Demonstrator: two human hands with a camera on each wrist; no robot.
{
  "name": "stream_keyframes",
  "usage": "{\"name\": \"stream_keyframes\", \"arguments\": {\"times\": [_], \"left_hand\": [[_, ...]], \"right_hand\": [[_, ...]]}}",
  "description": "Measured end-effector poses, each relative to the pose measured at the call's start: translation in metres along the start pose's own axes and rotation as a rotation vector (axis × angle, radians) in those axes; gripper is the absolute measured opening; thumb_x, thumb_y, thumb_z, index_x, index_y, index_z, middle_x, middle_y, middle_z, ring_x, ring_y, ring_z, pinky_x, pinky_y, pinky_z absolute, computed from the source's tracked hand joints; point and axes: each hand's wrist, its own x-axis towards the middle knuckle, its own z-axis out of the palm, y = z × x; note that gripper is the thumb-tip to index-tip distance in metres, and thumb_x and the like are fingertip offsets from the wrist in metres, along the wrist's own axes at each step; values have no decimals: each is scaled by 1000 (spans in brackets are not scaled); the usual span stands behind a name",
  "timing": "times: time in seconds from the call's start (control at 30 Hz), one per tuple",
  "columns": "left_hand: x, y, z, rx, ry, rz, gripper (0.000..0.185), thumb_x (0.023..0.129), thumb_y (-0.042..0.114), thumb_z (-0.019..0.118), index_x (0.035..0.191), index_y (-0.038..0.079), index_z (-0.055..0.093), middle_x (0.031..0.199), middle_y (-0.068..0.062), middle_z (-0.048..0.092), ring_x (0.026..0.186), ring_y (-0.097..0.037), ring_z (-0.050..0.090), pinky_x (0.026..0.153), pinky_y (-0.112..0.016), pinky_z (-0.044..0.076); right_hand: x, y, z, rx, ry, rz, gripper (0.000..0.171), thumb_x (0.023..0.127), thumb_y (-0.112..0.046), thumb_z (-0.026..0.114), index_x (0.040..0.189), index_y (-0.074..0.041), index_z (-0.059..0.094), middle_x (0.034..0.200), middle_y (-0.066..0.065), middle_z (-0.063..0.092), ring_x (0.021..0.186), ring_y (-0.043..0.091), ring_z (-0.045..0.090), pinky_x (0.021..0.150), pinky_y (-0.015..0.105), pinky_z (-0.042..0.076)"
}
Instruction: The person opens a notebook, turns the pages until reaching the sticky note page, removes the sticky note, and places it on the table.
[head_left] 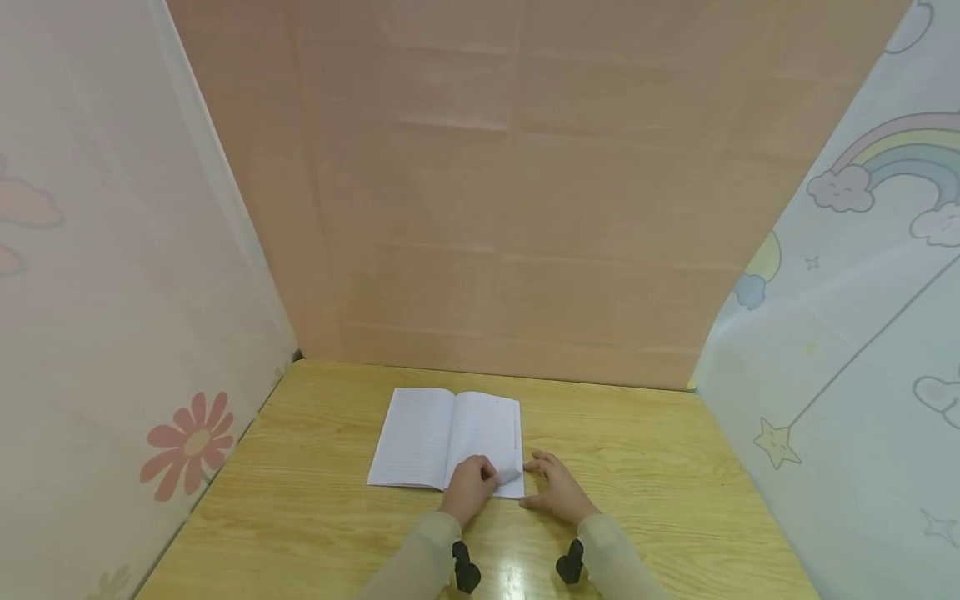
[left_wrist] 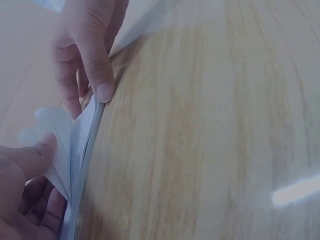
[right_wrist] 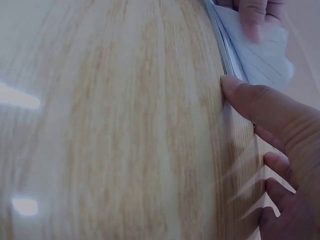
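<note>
Under the left hand: the near right corner of one open notebook (head_left: 450, 437), on the counter (head_left: 637, 467).
Hidden: fingertips partly covered by the lifted page.
Left hand (head_left: 468, 487): pinches this page corner.
Right hand (head_left: 558, 492): fingers relaxed, thumb touching the notebook's right edge.
Room: bare counter around both hands.

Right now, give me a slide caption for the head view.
Left hand pinches a page corner of the open white lined notebook on the wooden table; right hand touches its edge.
</note>
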Motion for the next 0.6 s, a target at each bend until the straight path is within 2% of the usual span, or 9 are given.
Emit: {"name": "stream_keyframes", "arguments": {"times": [0.1,0.23,0.37,0.47,0.53,0.6], "left_hand": [[1,-2,0,-65,5,-34,22,85,18,73,71,12,58,68,5,53,63,-9,46,57,-23,39],[3,-3,-1,-82,9,-59,22,89,25,70,76,12,57,69,6,50,64,-9,45,57,-23,38],[3,-4,-2,-81,29,-41,8,91,15,67,93,8,62,80,0,56,66,-9,48,58,-23,41],[3,-5,-3,-112,30,-27,18,91,6,64,108,8,61,91,-7,60,62,-10,53,55,-24,45],[3,-6,-4,-126,25,-29,23,91,3,63,113,10,60,96,-10,61,59,-11,55,55,-25,47],[3,-6,-5,-121,24,-24,27,90,2,63,114,13,60,99,-10,61,65,-14,59,58,-27,49]], "right_hand": [[0,0,0,1,4,-5,60,70,-27,87,119,-5,61,146,24,39,133,48,37,106,60,34],[-1,0,0,4,3,-5,60,70,-26,86,120,-4,61,146,24,39,133,48,37,105,60,35],[-1,0,0,6,1,-5,60,70,-27,86,120,-4,61,146,24,39,133,48,37,105,61,34],[0,1,1,-2,7,-8,60,70,-27,87,119,-4,62,146,24,40,133,48,37,105,61,34],[1,2,1,-3,9,-7,60,69,-28,87,119,-5,62,145,23,41,133,47,38,106,60,34],[1,2,1,-2,9,-4,60,69,-28,87,119,-5,62,145,23,41,132,47,38,105,60,35]]}}
